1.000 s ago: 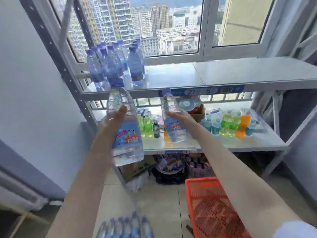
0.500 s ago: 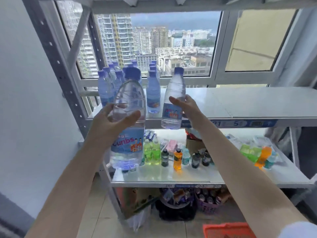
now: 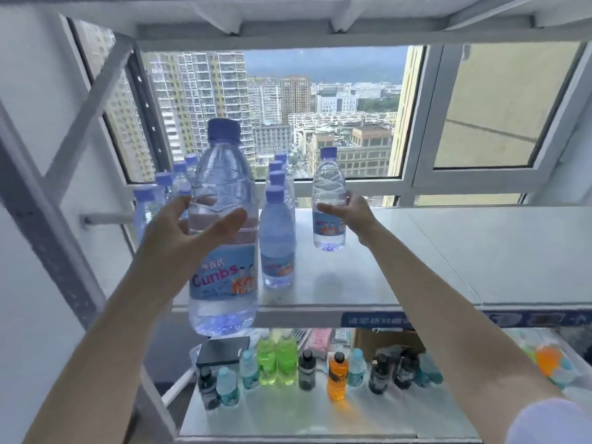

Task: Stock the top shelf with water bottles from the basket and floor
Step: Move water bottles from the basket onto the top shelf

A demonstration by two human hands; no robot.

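From the head camera, the left hand point(image 3: 189, 235) grips a large water bottle point(image 3: 224, 174) round its middle. The thumb point(image 3: 232, 219) lies across the front above the label, and the other fingers curl round the back on the left side. That bottle is upright, in front of the top shelf point(image 3: 432, 251) at its left end, with its base hanging below the shelf's front edge and not resting on anything. The right hand point(image 3: 352, 213) holds a second bottle point(image 3: 329, 187) farther back over the shelf, with thumb and fingers wrapped round its waist just above the label. It too is upright, its base at the shelf surface, though whether it touches cannot be told. Between the two held bottles a row of bottles point(image 3: 277, 238) stands on the shelf, with more behind the large bottle, reaching back to the window point(image 3: 320, 91). Small coloured drinks point(image 3: 277, 360) stand on the lower shelf point(image 3: 288, 418).
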